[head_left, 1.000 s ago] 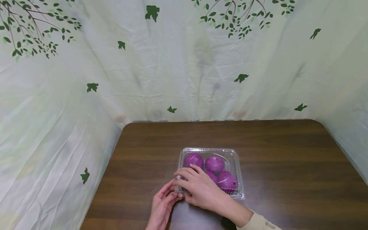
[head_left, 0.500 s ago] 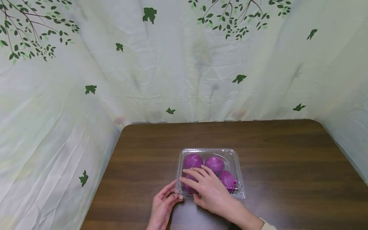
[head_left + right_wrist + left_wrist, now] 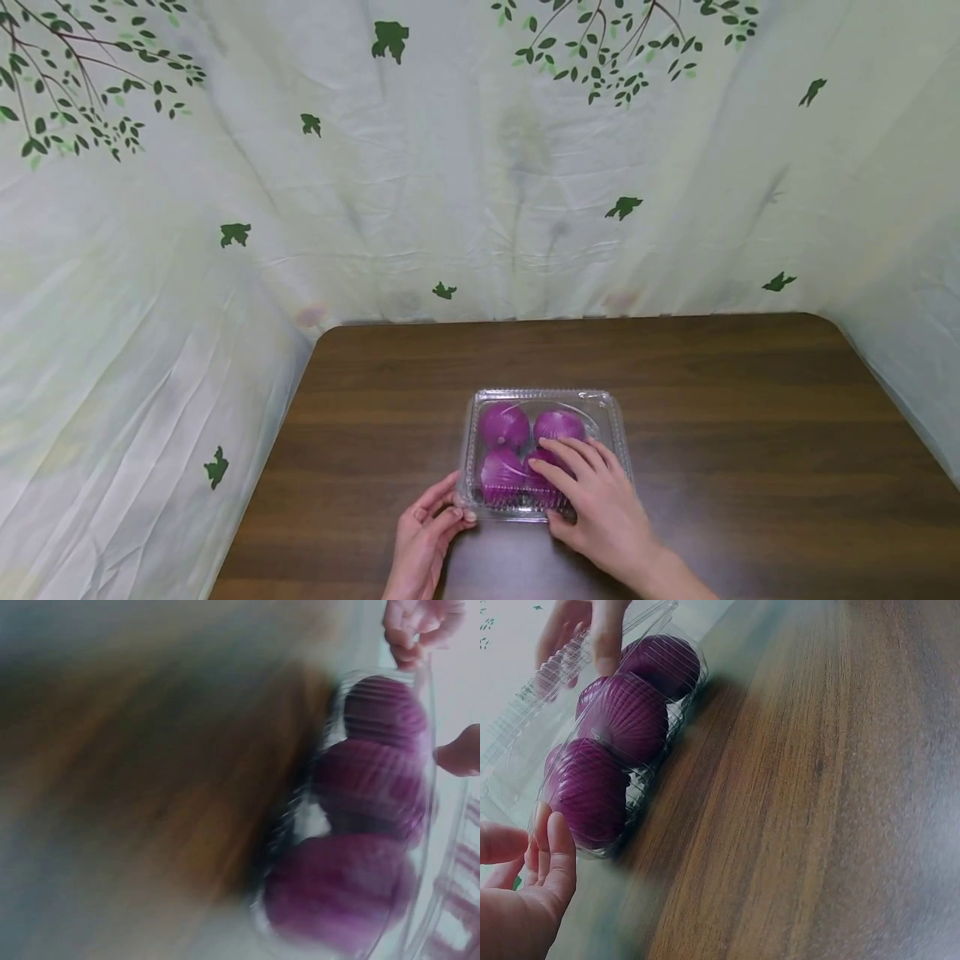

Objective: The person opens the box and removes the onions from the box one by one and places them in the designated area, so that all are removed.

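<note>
A clear plastic clamshell container (image 3: 619, 421) sits on the table with several red onions (image 3: 504, 427) inside, seen through its lid. At the front left corner my left hand (image 3: 423, 537) pinches the container's rim between thumb and fingers, which the left wrist view shows close up. My right hand (image 3: 607, 508) lies over the front right part of the lid, fingers spread above the onions and thumb at the front edge. In the blurred right wrist view, the right thumb (image 3: 459, 752) touches the lid's rim beside a row of onions (image 3: 341, 892).
The brown wooden table (image 3: 750, 433) extends around the container on all sides. A pale cloth curtain (image 3: 465, 167) with printed leaves and branches hangs behind the table and along both sides.
My right hand has slid rightward across the lid, from the front left corner to the front right part. The left hand has stayed at its corner, and the container has barely moved.
</note>
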`<action>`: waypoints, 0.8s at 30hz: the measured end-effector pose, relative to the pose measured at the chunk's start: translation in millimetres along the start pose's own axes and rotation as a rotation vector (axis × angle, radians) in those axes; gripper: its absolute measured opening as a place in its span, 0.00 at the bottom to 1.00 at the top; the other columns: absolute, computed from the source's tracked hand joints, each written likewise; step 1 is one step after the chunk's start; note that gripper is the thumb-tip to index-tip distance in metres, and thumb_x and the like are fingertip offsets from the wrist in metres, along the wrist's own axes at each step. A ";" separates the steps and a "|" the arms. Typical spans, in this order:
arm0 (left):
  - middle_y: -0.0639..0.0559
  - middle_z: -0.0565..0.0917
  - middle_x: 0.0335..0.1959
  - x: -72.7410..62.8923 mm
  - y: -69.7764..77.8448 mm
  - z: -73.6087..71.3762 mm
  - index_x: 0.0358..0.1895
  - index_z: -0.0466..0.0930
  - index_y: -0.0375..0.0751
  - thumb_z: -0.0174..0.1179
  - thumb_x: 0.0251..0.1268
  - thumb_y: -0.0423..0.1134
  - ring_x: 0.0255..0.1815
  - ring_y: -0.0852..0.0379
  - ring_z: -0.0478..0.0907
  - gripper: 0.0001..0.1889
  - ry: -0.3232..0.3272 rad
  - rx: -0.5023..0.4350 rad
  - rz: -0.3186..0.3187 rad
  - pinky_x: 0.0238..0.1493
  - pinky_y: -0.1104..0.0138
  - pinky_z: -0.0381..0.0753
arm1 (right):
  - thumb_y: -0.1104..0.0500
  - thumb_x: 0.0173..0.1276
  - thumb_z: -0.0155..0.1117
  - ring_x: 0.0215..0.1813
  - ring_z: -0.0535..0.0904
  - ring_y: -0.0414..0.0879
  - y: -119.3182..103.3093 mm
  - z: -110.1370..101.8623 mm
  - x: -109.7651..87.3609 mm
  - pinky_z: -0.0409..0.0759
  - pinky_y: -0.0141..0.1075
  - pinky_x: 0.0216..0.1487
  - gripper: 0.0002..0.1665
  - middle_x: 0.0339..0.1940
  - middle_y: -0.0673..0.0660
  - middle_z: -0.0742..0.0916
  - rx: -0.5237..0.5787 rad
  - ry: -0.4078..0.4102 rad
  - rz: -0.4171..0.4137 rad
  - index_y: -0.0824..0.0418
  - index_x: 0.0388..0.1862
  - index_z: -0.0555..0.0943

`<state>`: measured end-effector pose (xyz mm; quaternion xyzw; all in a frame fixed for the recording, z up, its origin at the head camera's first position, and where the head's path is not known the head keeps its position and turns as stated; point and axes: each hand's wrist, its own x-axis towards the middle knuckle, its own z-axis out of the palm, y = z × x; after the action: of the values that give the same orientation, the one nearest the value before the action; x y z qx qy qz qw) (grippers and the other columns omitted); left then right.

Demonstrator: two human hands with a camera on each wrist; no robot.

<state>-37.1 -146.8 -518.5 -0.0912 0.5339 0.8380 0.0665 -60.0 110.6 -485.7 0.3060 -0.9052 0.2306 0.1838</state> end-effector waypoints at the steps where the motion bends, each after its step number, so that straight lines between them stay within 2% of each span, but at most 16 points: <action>1: 0.47 0.78 0.37 -0.1 0.0 -0.1 0.65 0.67 0.19 0.54 0.58 0.16 0.35 0.57 0.80 0.28 -0.001 -0.001 0.002 0.43 0.65 0.83 | 0.51 0.45 0.78 0.67 0.68 0.54 2.2 -0.7 -3.2 0.60 0.60 0.66 0.39 0.68 0.54 0.76 -0.002 0.010 0.014 0.50 0.61 0.80; 7: 0.47 0.79 0.37 -0.2 0.2 -0.3 0.64 0.68 0.20 0.53 0.57 0.16 0.34 0.57 0.80 0.27 -0.005 -0.003 0.002 0.42 0.65 0.83 | 0.45 0.44 0.78 0.72 0.63 0.59 14.3 -1.2 -19.5 0.54 0.63 0.68 0.43 0.72 0.55 0.72 -0.002 0.085 0.089 0.51 0.63 0.79; 13: 0.48 0.78 0.36 0.0 1.6 -0.2 0.64 0.70 0.21 0.54 0.58 0.16 0.34 0.57 0.80 0.26 0.000 0.006 -0.019 0.41 0.65 0.84 | 0.42 0.46 0.78 0.75 0.58 0.60 20.9 1.1 -30.7 0.43 0.53 0.75 0.46 0.74 0.56 0.69 0.045 0.116 0.148 0.52 0.66 0.76; 16: 0.47 0.78 0.36 -0.3 2.0 0.2 0.64 0.70 0.21 0.54 0.58 0.16 0.34 0.57 0.80 0.26 -0.006 0.002 -0.017 0.41 0.65 0.84 | 0.44 0.45 0.79 0.75 0.57 0.63 23.4 2.2 -35.0 0.48 0.58 0.74 0.48 0.74 0.58 0.69 0.087 0.149 0.174 0.52 0.67 0.75; 20: 0.47 0.78 0.35 -0.9 2.0 0.2 0.63 0.71 0.21 0.54 0.58 0.16 0.33 0.56 0.81 0.26 -0.020 -0.007 -0.009 0.41 0.65 0.84 | 0.45 0.44 0.80 0.74 0.58 0.67 25.6 2.0 -39.6 0.63 0.68 0.63 0.51 0.75 0.59 0.67 0.121 0.169 0.232 0.52 0.69 0.73; 24: 0.47 0.79 0.35 -0.8 1.6 -0.1 0.62 0.73 0.24 0.54 0.58 0.16 0.33 0.56 0.81 0.25 -0.030 -0.011 -0.004 0.41 0.64 0.84 | 0.45 0.44 0.81 0.72 0.62 0.66 26.5 1.7 -43.6 0.70 0.65 0.58 0.52 0.75 0.58 0.67 0.133 0.160 0.267 0.53 0.70 0.72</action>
<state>-36.6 -147.6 -517.0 -0.0798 0.5279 0.8421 0.0756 -44.7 148.8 -515.9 0.1750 -0.9032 0.3358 0.2022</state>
